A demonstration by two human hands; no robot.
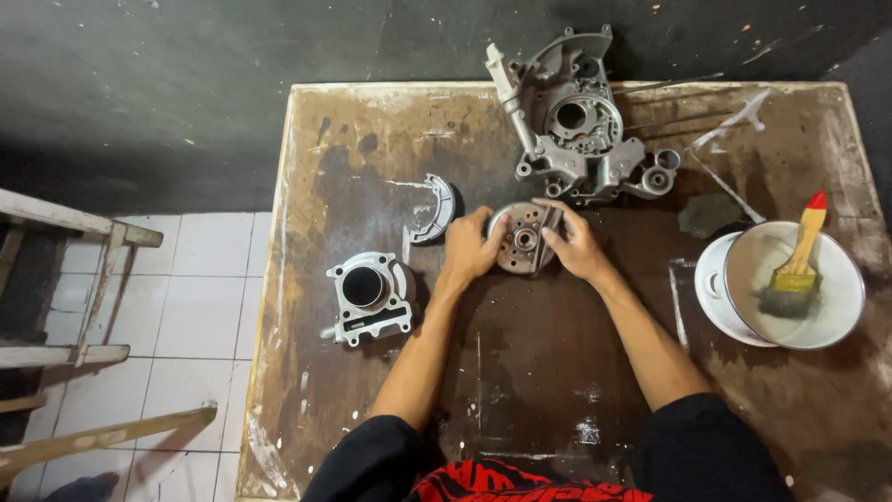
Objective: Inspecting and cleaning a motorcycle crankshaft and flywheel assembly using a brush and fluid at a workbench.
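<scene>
Both hands meet at a round metal disc part near the middle of the worn brown surface. The left hand grips its left edge with fingers curled over the rim, and the right hand clasps the right edge, fingers wrapped over the top. The disc lies flat or nearly so, its round face turned up toward the camera, so its axis points roughly straight up from the surface; a small hub sits at its centre with holes ringed around it. Whether it rests on the surface or is lifted slightly clear is hard to tell from this height.

Just behind the disc lies a large grey engine casing, its long side running away from the person toward the far edge. To the left, a curved brake shoe lies near the left hand, and a finned cylinder block stands nearer the person, bore facing up. At the right, a white enamel bowl holds a paintbrush with a yellow handle and red tip, bristles down in the bowl.
</scene>
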